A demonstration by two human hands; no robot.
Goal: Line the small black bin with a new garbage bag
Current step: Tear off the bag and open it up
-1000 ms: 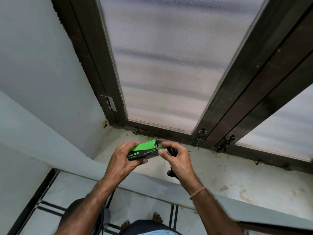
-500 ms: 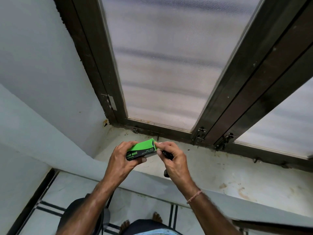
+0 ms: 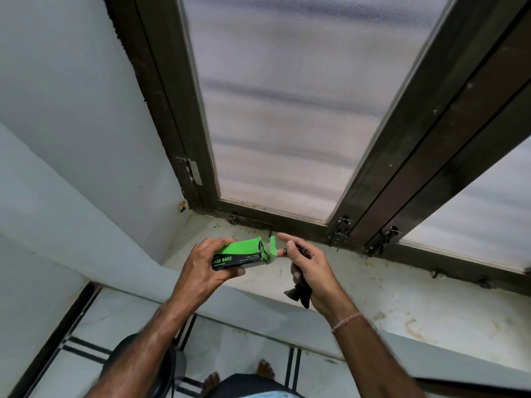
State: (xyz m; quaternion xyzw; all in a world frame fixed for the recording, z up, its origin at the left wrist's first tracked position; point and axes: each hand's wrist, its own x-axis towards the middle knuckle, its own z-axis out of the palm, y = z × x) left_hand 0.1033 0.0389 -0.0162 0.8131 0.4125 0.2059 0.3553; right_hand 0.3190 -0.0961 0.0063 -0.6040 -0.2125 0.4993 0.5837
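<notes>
step: close box, free bag | left hand (image 3: 207, 265) grips green box (image 3: 244, 251) above sill (image 3: 373, 285) | right hand (image 3: 307, 262) clutches folded black garbage bag (image 3: 298, 294), fingertip by open flap (image 3: 272, 248) | small black bin (image 3: 165, 377) on floor, near left | advice: tuck flap, put box down, open bag two-handed

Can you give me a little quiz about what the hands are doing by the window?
1. True or false: the green box lies on the window ledge.
2. Which hand holds the black bag? A the left one, B the right one, C neither.
3. Fill in: the box's end flap is ____.
Key: 1 false, the left hand holds it up; 2 B, the right hand; 3 open.
</notes>
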